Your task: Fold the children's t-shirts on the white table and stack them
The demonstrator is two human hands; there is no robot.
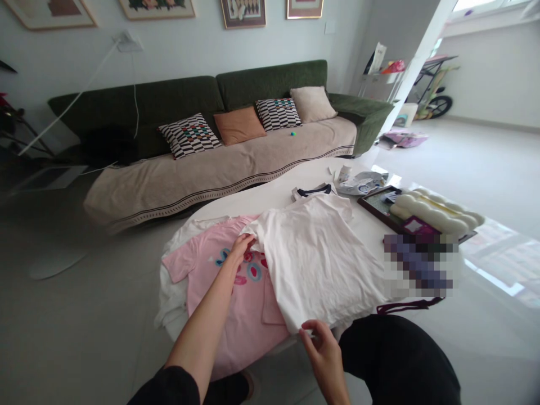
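A white T-shirt [320, 259] lies spread on a white round table [270, 194], partly over a pink T-shirt [236, 304] with a coloured print. My left hand [241, 247] is stretched forward and pinches the white shirt's far left corner near its sleeve. My right hand [323, 346] is close to me and grips the shirt's near bottom edge. Another white garment [172, 298] hangs off the table's left side under the pink shirt.
A dark tray [375, 205] with a cream bumpy cushion-like object [434, 211] sits at the table's right, papers [363, 181] behind it. A green sofa [236, 95] with several cushions stands beyond. A folded white top with a dark collar [310, 192] lies further back.
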